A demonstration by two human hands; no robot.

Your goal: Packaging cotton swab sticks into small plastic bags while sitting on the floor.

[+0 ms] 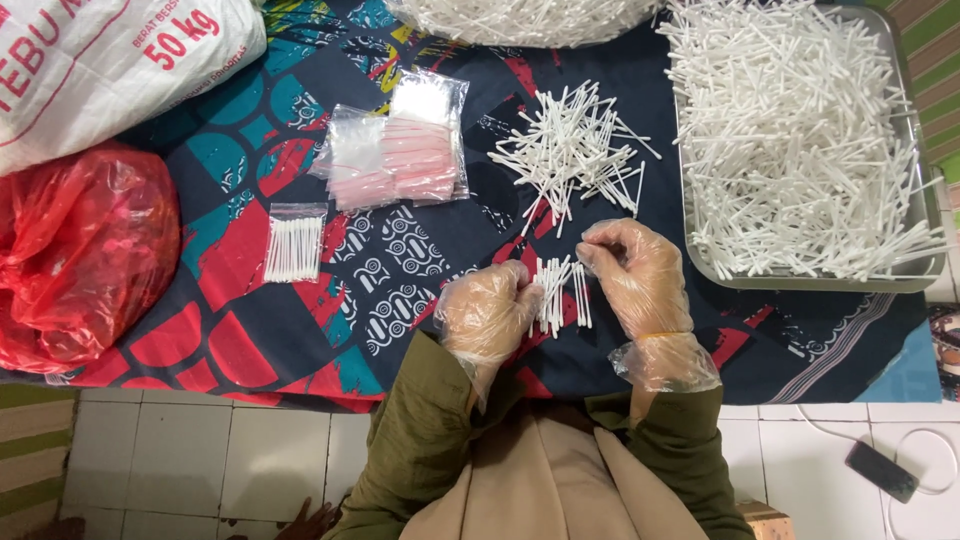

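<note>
Both my hands wear thin clear plastic gloves. My left hand is closed around a small bunch of white cotton swabs, held upright over the patterned cloth. My right hand pinches the right side of the same bunch with its fingertips. Just beyond my hands lies a loose pile of cotton swabs on the cloth. A small clear bag filled with swabs lies to the left.
A metal tray heaped with swabs sits at the right. A stack of empty clear bags lies at centre left. A red plastic bag and a white sack are at the left. A phone lies on the tiled floor.
</note>
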